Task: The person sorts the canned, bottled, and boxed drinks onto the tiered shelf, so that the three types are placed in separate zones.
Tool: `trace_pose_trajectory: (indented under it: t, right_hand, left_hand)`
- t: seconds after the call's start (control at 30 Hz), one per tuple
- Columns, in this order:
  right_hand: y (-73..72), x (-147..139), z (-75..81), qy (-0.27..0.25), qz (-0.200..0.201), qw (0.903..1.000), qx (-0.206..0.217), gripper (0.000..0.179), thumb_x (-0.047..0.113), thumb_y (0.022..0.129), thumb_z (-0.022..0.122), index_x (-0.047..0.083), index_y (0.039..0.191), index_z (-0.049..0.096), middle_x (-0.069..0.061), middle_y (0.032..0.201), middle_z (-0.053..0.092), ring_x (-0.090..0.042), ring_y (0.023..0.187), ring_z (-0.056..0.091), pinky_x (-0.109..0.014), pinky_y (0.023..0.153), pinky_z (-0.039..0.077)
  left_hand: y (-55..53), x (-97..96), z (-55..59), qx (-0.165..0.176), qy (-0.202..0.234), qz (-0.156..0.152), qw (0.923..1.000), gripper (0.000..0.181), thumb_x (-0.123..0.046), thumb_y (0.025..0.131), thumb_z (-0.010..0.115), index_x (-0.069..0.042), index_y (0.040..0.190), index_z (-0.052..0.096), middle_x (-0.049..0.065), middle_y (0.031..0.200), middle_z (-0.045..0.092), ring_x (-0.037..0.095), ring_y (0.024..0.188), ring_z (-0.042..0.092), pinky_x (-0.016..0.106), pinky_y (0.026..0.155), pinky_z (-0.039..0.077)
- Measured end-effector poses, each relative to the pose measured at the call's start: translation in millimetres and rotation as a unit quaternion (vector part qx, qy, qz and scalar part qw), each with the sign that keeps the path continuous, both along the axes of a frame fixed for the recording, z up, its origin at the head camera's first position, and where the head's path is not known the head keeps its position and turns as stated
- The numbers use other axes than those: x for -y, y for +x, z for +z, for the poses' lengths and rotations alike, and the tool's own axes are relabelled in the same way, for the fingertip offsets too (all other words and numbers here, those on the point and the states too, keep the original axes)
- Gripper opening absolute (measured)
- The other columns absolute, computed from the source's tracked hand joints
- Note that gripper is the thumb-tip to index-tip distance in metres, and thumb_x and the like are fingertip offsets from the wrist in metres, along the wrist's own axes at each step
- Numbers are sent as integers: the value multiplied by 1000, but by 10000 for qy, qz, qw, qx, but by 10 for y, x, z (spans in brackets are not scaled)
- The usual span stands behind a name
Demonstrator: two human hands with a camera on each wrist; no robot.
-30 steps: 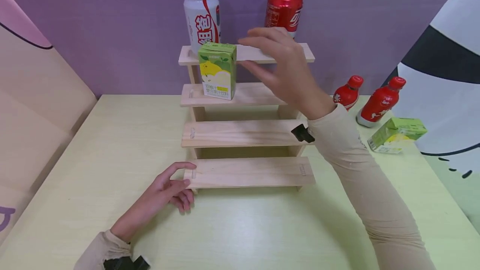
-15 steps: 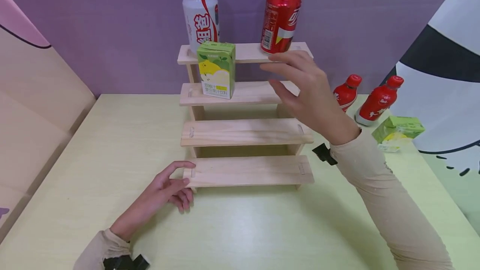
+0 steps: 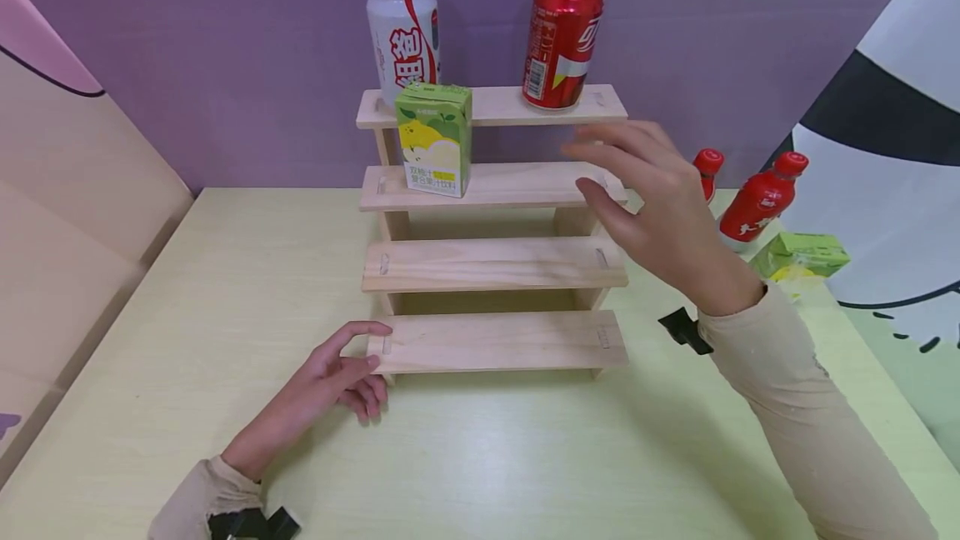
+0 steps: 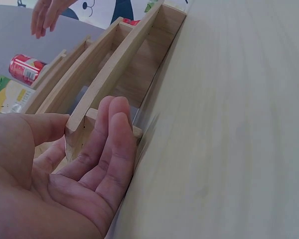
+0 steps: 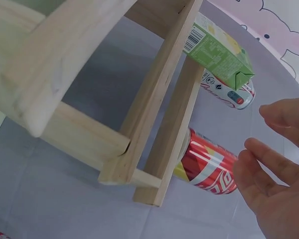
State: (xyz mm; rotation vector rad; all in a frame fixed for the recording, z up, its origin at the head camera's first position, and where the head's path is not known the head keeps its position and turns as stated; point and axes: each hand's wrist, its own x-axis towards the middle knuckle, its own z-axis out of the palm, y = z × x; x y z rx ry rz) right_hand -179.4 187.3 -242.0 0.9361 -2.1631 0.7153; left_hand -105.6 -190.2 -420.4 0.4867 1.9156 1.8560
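Observation:
A stepped wooden display shelf [image 3: 495, 265] stands on the table. My left hand [image 3: 322, 386] holds the left end of its lowest step between thumb and forefinger, as the left wrist view [image 4: 79, 179] also shows. My right hand [image 3: 660, 211] hovers beside the shelf's upper right side, fingers spread and holding nothing. On the top step stand a white cola can [image 3: 405, 44] at the left and a red cola can [image 3: 562, 44] at the right. A green juice carton [image 3: 433, 144] sits upright at the left of the step below, partly hiding the white can.
Right of the shelf are two red bottles, one [image 3: 765, 197] in fuller view and one [image 3: 708, 163] mostly behind my right hand. Another green juice carton [image 3: 806, 255] lies there, partly covered by my forearm. A purple wall [image 3: 270, 65] rises behind the table [image 3: 187, 315].
My right hand has drawn back from the red can, moving right and down, so the whole can shows. The left hand has stayed in place.

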Motion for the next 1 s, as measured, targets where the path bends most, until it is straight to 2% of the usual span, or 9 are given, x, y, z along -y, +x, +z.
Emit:
trace_pose_trajectory:
  t: [0.27,0.47,0.63,1.0]
  right_hand:
    - [69,-155,-83,155,-409,9990,100,41,-3,81,78,9,120,72,-11,126,65,-27,121,55,-23,91,47]
    - [114,-245,-130,133,-420,9990,81,43,-6,78,79,7,118,72,-12,125,65,-29,118,55,-10,86,40]
    - [159,-318,-178,113,-432,9989,135,45,-6,76,81,7,118,72,-13,126,65,-31,118,55,-14,95,40]
    - [246,-479,-300,151,-594,9978,260,50,-9,74,81,7,120,71,-14,127,64,-31,119,55,-10,97,36]
  left_hand:
    - [-11,-3,-3,5,-46,-9,10000,41,-20,107,48,-15,146,36,31,86,66,33,68,68,47,62,60]
    - [-8,4,-14,-41,19,-52,10000,42,-18,107,48,-14,146,35,31,85,66,33,68,67,46,61,59]
    - [-1,4,-7,-3,12,-32,10000,42,-19,107,49,-14,146,36,30,85,66,34,68,67,46,61,59]
    - [-3,2,-10,0,3,-35,10000,42,-19,107,48,-14,146,36,30,85,65,33,68,67,46,61,59]
